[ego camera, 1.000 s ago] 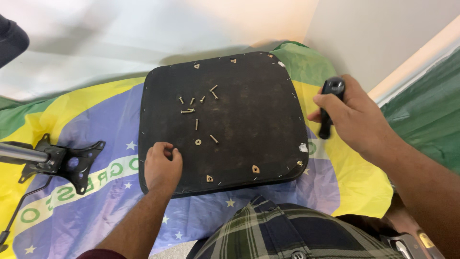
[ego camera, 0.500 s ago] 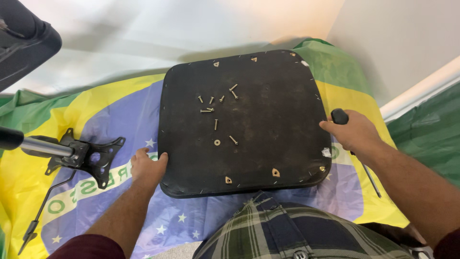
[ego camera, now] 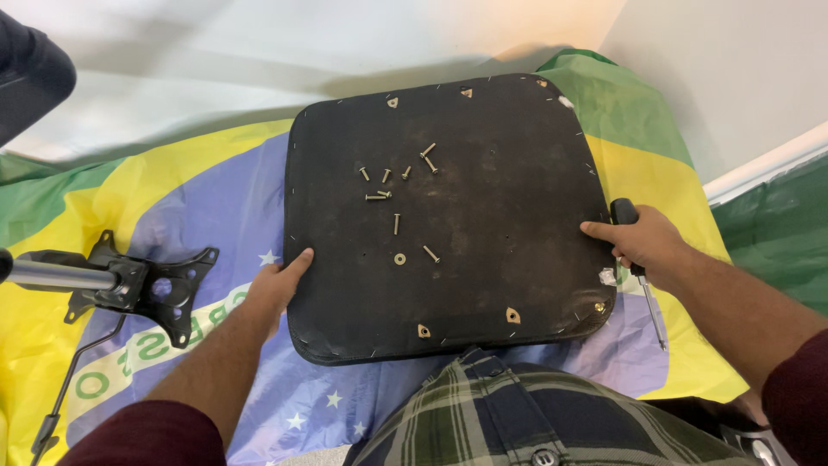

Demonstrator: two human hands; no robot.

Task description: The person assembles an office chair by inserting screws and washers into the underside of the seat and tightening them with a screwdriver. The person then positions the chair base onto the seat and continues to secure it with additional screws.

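Observation:
A black square seat pad [ego camera: 483, 259] lies underside up on a yellow, green and blue cloth [ego camera: 172, 198]. Several loose screws [ego camera: 397, 185] and a washer [ego camera: 399, 259] rest on its upper middle. My left hand [ego camera: 278, 289] presses flat against the pad's left edge, fingers together, holding nothing. My right hand [ego camera: 642, 244] touches the pad's right edge while gripping a screwdriver [ego camera: 642, 285] with a black handle, its shaft pointing down toward me.
A black metal chair mechanism [ego camera: 142, 283] with a chrome column [ego camera: 47, 274] and a thin lever lies on the cloth at the left. A dark chair part [ego camera: 30, 73] sits at top left. My plaid-clad lap [ego camera: 517, 414] is just below the pad.
My left hand slid off the pad's surface to its left edge. My right hand lowered the screwdriver and came against the right edge. The view shifted, so the pad appears further right.

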